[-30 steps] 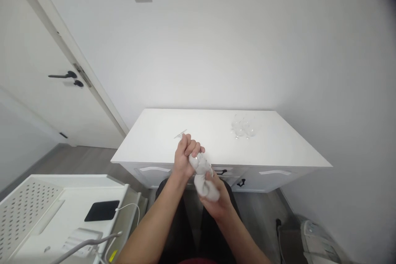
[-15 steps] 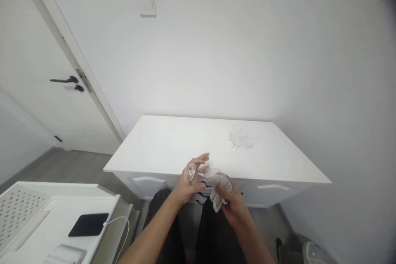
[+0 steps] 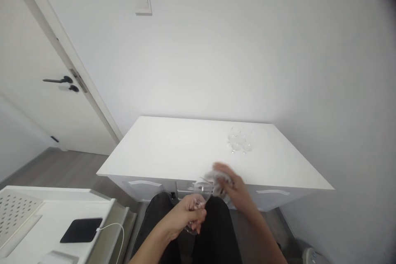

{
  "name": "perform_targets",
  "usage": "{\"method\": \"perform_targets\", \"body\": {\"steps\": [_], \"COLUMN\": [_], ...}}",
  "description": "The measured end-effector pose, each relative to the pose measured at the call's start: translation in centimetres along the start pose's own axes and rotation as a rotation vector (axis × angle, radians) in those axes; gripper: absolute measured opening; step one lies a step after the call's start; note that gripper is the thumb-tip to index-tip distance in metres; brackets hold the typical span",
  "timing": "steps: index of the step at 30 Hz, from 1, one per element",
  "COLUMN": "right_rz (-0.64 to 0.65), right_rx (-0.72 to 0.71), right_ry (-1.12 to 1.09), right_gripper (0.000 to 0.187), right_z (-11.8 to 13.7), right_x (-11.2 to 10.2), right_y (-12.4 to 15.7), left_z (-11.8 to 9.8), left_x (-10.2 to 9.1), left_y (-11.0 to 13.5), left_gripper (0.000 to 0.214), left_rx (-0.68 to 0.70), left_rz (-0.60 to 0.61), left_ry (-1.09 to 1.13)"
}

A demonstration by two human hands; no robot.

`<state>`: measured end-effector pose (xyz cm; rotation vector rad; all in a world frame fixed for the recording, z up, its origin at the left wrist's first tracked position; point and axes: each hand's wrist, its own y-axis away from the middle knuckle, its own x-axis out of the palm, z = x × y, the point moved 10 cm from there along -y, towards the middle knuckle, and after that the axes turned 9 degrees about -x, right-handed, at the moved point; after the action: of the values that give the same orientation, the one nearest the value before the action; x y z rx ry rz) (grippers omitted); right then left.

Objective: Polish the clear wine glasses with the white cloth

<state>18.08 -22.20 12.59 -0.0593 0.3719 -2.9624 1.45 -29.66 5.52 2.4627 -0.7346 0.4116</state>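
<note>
My left hand (image 3: 185, 214) is closed around a clear stemmed glass (image 3: 200, 192), low over my lap in front of the white cabinet (image 3: 173, 148). Part of the glass sticks up toward my right hand (image 3: 230, 187), which grips a crumpled grey cloth (image 3: 219, 179) at the cabinet's front edge. The right hand is blurred by motion. Two or three more clear glasses (image 3: 239, 141) stand together on the cabinet top at the right rear, well apart from both hands.
A white cart (image 3: 37, 222) at the lower left carries a black phone (image 3: 81, 230) on a white cable. A white door with a black handle (image 3: 58, 80) is at the left. A wall switch (image 3: 143, 3) sits above.
Both hands have dropped toward my lap. The left hand went from pinching the stem up high to gripping the glass low, and the right hand pulled the cloth off the glass and moved right.
</note>
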Motion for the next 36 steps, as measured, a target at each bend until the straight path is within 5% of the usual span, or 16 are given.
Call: {"method": "perform_targets", "body": {"steps": [2,5,10,13,17,21,24,30,36], "right_rz": [-0.247,-0.212,0.046,0.111,-0.015,-0.043,-0.038,-0.305,-0.200], "right_rx": [-0.027,0.063,0.123,0.093,0.013,0.072,0.104,-0.030,0.253], "right_ry": [-0.057,-0.288,-0.441,-0.397,-0.224,-0.258,-0.296,-0.173,-0.308], "right_gripper": [0.047,0.041,0.037,0.028,0.026,0.046,0.035,0.026,0.027], "right_z": [0.6,0.2,0.6,0.9,1.3,1.1,0.8,2.6,-0.3], "right_x": [-2.3,0.1,7.6,9.4,8.1,7.6,7.2,2.7,1.8], "right_y": [-0.4,-0.3,1.6,2.4,2.3,2.4,2.4,2.3,2.8], "left_z": [-1.4,-3.4,-5.3,-6.0,-7.0,-7.8,-7.9,-7.1,-9.5], "left_x": [-2.4,-4.5,-3.8,-4.2,-5.1,-5.2,-5.4,-7.2,-9.2], "left_y": [0.2,1.4,1.5,2.3,4.2,5.7,6.4,7.2,8.8], "left_gripper": [0.048,0.048,0.061,0.051,0.043,0.042,0.039,0.034,0.037], "left_rx": [0.148,0.298,0.317,0.367,0.470,0.545,0.571,0.566,0.653], "left_rz": [-0.236,-0.494,-0.448,-0.502,-0.653,-0.738,-0.785,-0.879,-0.900], "left_ry": [0.081,0.165,0.235,0.199,0.185,0.218,0.255,0.381,0.361]}}
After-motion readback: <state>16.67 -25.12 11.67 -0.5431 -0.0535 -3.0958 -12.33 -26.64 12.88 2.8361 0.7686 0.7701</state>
